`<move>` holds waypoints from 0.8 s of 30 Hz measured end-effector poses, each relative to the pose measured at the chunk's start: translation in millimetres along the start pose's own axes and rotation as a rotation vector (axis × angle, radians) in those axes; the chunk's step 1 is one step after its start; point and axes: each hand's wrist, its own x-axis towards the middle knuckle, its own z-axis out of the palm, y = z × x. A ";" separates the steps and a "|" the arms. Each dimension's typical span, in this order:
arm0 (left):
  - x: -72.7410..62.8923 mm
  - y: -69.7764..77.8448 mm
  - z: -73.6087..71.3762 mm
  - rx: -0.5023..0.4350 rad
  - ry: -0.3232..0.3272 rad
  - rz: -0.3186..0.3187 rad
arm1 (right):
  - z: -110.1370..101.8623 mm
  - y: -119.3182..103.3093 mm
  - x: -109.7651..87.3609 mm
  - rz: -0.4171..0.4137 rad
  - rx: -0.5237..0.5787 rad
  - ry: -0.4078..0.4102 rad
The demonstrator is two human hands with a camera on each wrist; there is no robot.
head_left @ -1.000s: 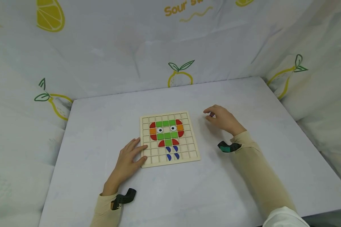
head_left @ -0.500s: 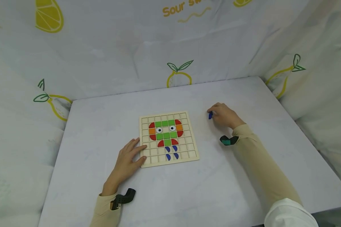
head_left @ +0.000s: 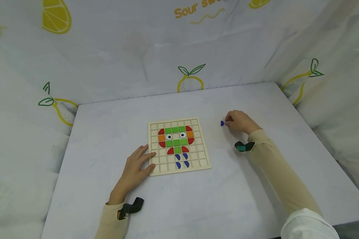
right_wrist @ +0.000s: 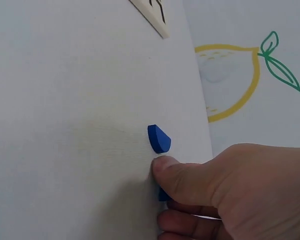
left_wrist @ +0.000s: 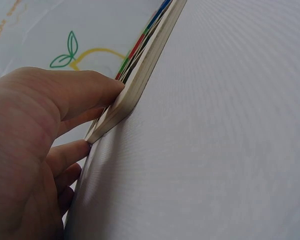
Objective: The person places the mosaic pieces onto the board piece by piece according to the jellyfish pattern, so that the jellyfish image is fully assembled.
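My left hand [head_left: 134,168] rests at the lower left edge of a square wooden grid board [head_left: 201,155], with thumb and index finger on its rim. Green, red and orange pieces and two eye pieces [head_left: 182,135] form a figure on the board, with several blue pieces [head_left: 178,165] below. To the board's right, a blue half-round piece [head_left: 222,123] lies on the table, just left of my right hand [head_left: 241,122]. In the right wrist view, a second blue piece [right_wrist: 163,194] shows partly beneath the thumb, pinched by the fingers and mostly hidden.
A white cloth covers the table [head_left: 179,202]. Lemon-printed white curtains [head_left: 122,59] hang behind it and at both sides. A black wrist mount sits on each sleeve.
My right hand has moved slightly right, away from a blue half-round piece that was at its fingertips and now lies on the table. The left hand and the board stay in place.
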 end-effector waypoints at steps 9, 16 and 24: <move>0.1 -0.3 0.3 -0.001 0.000 0.003 | -6.8 -4.8 -2.8 -0.030 0.099 -0.047; -0.3 0.6 -0.5 0.004 0.003 -0.001 | -4.2 -20.2 -7.4 -0.097 0.221 -0.028; -0.4 2.7 -0.6 0.005 -0.003 0.005 | -1.1 -42.5 -11.9 -0.175 0.268 0.010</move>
